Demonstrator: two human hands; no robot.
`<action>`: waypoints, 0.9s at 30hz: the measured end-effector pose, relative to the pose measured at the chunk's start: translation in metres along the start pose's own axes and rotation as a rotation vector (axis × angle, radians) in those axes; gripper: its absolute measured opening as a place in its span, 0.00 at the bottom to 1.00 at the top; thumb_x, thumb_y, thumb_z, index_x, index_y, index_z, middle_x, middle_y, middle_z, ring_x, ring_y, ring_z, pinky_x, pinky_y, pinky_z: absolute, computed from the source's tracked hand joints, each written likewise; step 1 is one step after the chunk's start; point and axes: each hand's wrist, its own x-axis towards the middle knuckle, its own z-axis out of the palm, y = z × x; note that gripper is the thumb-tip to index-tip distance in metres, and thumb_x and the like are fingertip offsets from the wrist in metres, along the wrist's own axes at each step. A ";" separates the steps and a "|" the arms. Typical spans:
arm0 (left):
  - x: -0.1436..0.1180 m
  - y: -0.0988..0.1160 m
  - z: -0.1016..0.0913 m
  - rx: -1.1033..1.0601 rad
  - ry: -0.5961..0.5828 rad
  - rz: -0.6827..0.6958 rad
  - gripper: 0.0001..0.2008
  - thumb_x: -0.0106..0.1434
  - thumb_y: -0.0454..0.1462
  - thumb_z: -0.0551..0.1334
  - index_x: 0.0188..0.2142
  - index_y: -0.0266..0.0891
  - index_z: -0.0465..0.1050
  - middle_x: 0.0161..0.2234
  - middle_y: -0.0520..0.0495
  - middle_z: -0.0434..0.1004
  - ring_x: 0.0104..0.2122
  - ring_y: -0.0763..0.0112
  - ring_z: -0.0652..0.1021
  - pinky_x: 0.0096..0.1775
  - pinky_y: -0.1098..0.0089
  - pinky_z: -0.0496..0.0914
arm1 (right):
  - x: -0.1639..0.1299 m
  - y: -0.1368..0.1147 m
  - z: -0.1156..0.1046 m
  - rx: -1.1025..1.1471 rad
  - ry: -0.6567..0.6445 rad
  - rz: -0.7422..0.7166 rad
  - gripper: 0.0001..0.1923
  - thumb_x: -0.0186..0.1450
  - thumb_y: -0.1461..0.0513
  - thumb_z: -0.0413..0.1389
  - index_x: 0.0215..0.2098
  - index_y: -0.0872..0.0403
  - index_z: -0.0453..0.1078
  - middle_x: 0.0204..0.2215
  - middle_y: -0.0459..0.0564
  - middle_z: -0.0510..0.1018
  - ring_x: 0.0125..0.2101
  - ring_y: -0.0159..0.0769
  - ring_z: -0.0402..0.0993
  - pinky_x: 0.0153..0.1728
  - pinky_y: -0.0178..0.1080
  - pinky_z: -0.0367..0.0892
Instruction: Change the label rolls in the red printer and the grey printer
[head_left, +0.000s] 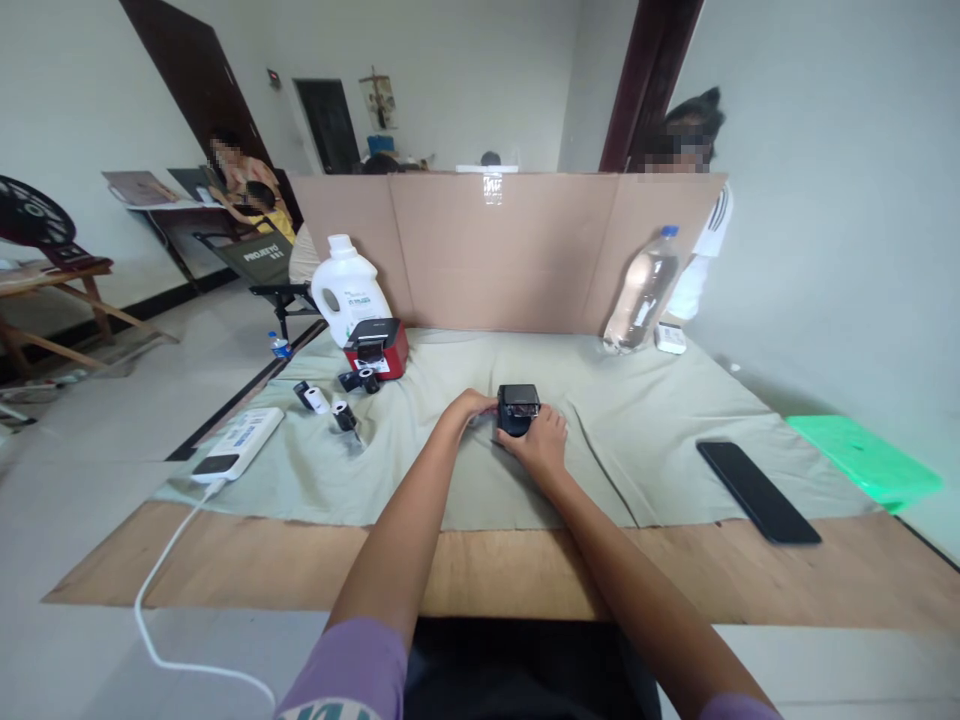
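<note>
Two bare arms in purple sleeves reach out over the wooden bench and onto a pale green cloth that covers most of it. In the middle of the cloth sits a small black box, maybe a tiny printer, with a shiny top. The left hand touches its left side with bent fingers, and the right hand wraps around its right and front side, so both hands are closed on it. The box looks hard and light, with smooth sides that may slip, so the best hold is on its two side walls, not on the shiny lid. To the right lies a flat black phone, well apart from the hands. To the left lies a white power bank with a white cable hanging off the edge. A bit farther are small paper rolls, then a red and black printer just beside a white jug. A clear bottle leans at the far right. A cardboard wall stands behind it all, and other people are past it.
</note>
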 end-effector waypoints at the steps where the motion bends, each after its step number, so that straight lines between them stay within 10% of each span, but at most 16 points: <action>1: -0.001 -0.001 0.000 -0.008 0.008 0.009 0.14 0.54 0.37 0.66 0.15 0.37 0.71 0.13 0.54 0.62 0.19 0.74 0.64 0.25 0.72 0.58 | 0.000 0.000 0.000 0.001 0.003 -0.001 0.41 0.52 0.44 0.65 0.52 0.63 0.64 0.46 0.66 0.74 0.48 0.57 0.67 0.48 0.48 0.59; 16: -0.038 -0.023 0.027 -0.027 0.328 0.170 0.13 0.65 0.45 0.59 0.38 0.44 0.82 0.42 0.47 0.84 0.45 0.62 0.79 0.47 0.67 0.65 | 0.002 0.002 0.001 0.018 0.010 0.004 0.41 0.51 0.44 0.65 0.52 0.62 0.64 0.47 0.66 0.74 0.48 0.57 0.68 0.49 0.49 0.60; 27: -0.030 -0.030 0.041 -0.164 0.493 0.472 0.17 0.62 0.31 0.58 0.47 0.39 0.82 0.40 0.46 0.80 0.38 0.70 0.77 0.46 0.73 0.70 | 0.002 0.000 -0.002 0.019 -0.013 0.018 0.42 0.51 0.44 0.66 0.52 0.63 0.64 0.47 0.67 0.74 0.49 0.59 0.68 0.50 0.48 0.60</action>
